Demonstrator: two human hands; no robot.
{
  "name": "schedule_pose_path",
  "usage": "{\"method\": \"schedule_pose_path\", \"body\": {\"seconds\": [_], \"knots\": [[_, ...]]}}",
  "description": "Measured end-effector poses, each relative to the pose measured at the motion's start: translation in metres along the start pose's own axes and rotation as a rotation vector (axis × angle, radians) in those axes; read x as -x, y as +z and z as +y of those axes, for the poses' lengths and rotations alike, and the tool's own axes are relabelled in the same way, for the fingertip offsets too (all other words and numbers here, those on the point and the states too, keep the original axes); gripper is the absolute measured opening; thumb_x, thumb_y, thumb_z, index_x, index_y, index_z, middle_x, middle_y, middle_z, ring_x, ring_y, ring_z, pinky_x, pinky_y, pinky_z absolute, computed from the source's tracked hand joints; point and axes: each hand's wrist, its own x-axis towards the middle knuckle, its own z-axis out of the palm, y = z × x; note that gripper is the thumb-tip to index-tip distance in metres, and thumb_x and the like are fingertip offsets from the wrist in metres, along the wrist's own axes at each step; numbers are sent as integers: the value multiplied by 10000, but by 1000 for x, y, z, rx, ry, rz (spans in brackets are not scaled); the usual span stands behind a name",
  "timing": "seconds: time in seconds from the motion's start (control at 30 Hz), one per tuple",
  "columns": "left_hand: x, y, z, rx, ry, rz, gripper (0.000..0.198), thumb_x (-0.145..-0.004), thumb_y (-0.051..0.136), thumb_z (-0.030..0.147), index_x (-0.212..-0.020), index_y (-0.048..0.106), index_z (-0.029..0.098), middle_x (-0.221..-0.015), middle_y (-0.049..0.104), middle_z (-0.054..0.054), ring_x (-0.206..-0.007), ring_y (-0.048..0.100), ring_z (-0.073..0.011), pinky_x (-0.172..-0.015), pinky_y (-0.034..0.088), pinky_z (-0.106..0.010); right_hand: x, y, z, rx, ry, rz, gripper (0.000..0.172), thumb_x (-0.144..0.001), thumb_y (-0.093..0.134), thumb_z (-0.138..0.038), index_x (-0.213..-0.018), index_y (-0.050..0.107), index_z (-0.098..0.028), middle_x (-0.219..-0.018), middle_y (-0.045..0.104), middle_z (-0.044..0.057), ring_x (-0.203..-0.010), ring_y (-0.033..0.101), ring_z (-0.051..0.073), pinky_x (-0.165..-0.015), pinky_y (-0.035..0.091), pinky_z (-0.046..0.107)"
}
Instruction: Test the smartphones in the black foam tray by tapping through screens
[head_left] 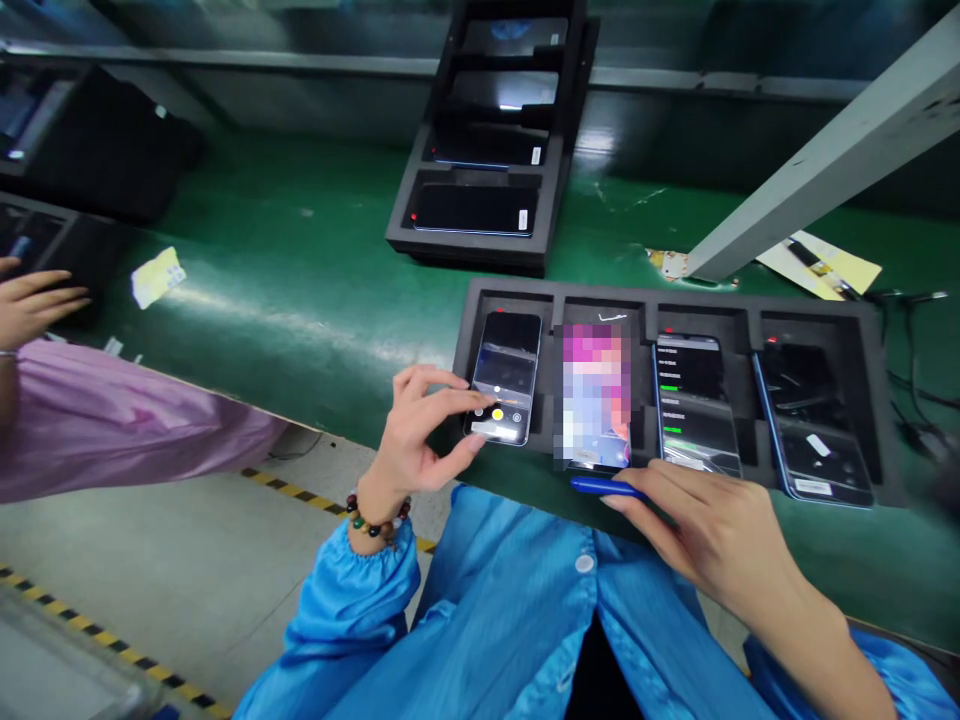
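Observation:
A dark foam tray (891,440) at the bench edge holds several smartphones in a row. My left hand (416,430) is at the leftmost smartphone (511,350), its index finger over the lit camera-like screen and its thumb apart near the lower edge. Nothing is held in that hand. Between the fingers of my right hand (712,520) is a blue pen (600,486), lying just below the second smartphone (596,400), whose picture is blurred out. The third smartphone (694,400) shows lines of text, some green. On the far right, a smartphone (817,420) with a dark screen carries white stickers.
Beyond stands another foam tray (472,240) with several dark phones. A grey metal post (810,150) rises at the right, by yellow paper (847,260) and cables (911,350). At left are a co-worker's hand (37,300), black trays (97,150) and a crumpled yellow paper (157,277).

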Motion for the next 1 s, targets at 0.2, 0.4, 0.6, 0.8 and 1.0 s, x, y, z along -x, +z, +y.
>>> {"method": "schedule_pose_path", "body": {"seconds": [0.2,0.4,0.6,0.8,1.0], "knots": [[10,1,9,127,-13,-109,213,-942,644,283,-1086,800,265,-966,836,-18,-1031,732,-265,-1107,417,-545,1,2,1,-25,2,-8,167,-1118,616,-359,-1054,687,-222,-783,697,-41,-612,666,125,-608,423,305],[10,5,7,25,-37,-80,268,-934,637,300,-1150,788,254,-1010,847,-24,-1081,729,-285,-1085,402,-537,4,5,3,-29,16,-20,167,-1118,614,-371,-1069,688,-229,-811,708,-37,-637,671,135,-618,423,312],[8,7,5,-33,-73,-71,292,-981,607,330,-1216,764,257,-1120,834,-48,-1147,708,-289,-1079,407,-535,5,4,3,-32,20,-18,142,-1116,620,-344,-1084,694,-227,-806,697,-39,-635,656,133,-625,414,315],[8,8,5,-30,-106,-42,327,-1001,600,304,-1319,664,261,-1340,807,-53,-1231,660,-293,-1149,376,-559,6,3,3,-45,24,-23,149,-1117,620,-352,-1085,694,-226,-810,698,-34,-646,660,134,-635,423,313],[5,8,4,-42,-94,-51,312,-1014,594,306,-1318,653,268,-1324,811,-46,-1235,659,-291,-1161,380,-557,7,3,3,-45,20,-26,159,-1126,596,-343,-1109,701,-225,-821,717,-25,-660,683,140,-635,435,312]]}}
